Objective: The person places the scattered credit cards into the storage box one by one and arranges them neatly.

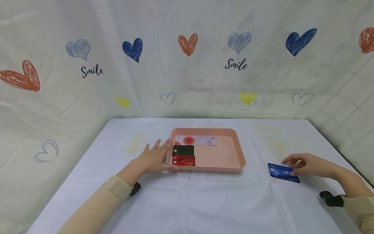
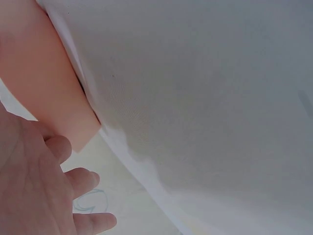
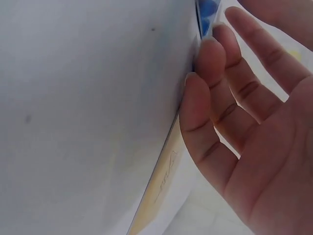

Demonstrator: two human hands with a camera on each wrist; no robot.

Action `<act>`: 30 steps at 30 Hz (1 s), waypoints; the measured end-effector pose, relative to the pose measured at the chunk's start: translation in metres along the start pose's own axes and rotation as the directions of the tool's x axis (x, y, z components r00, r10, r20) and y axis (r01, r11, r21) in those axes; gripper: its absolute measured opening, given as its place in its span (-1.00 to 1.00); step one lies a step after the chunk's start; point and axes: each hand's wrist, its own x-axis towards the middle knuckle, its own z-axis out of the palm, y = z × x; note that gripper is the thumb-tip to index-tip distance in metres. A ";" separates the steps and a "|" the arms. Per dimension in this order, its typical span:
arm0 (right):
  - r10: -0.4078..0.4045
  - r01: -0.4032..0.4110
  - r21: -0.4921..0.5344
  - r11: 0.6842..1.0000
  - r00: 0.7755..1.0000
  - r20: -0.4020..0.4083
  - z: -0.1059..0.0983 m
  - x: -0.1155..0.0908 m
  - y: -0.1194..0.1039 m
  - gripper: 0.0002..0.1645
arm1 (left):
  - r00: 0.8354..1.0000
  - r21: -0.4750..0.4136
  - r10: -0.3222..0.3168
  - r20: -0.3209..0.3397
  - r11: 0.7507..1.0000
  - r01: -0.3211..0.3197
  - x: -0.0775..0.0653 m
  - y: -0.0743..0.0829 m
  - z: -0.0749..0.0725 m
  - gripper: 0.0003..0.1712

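Observation:
A pink tray (image 1: 219, 156) stands on the table, and my left hand (image 1: 156, 158) rests against its left side with fingers spread. The thumb lies at the tray's front left corner. The left wrist view shows that hand (image 2: 34, 181) beside the tray's wall (image 2: 54, 73). To the right of the tray is a blue VIP card (image 1: 280, 171), slightly slanted. My right hand (image 1: 312, 165) holds it at the right end, thumb over the printed face and fingers bent by the far edge. In the right wrist view a sliver of the card (image 3: 208, 12) shows by the fingertips.
Along the tray's left side lie a red VIP card (image 1: 183, 161), a dark green card (image 1: 183, 150) and a white card with red circles (image 1: 185, 140). A pale card (image 1: 206, 140) sits at the back. Behind the white-covered table (image 1: 228, 201) hangs a heart-printed sheet (image 1: 187, 74).

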 end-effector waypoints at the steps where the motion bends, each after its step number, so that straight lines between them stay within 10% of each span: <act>1: 0.010 -0.010 -0.008 1.000 1.000 -0.008 0.001 0.000 0.001 -0.52 | 1.000 -0.001 -0.001 0.000 1.000 0.001 0.000 0.000 0.000 0.29; 30: 0.121 -0.123 -0.028 0.992 0.991 -0.057 0.006 -0.004 -0.006 -0.52 | 1.000 0.005 0.002 -0.002 1.000 -0.002 0.000 0.001 0.000 0.29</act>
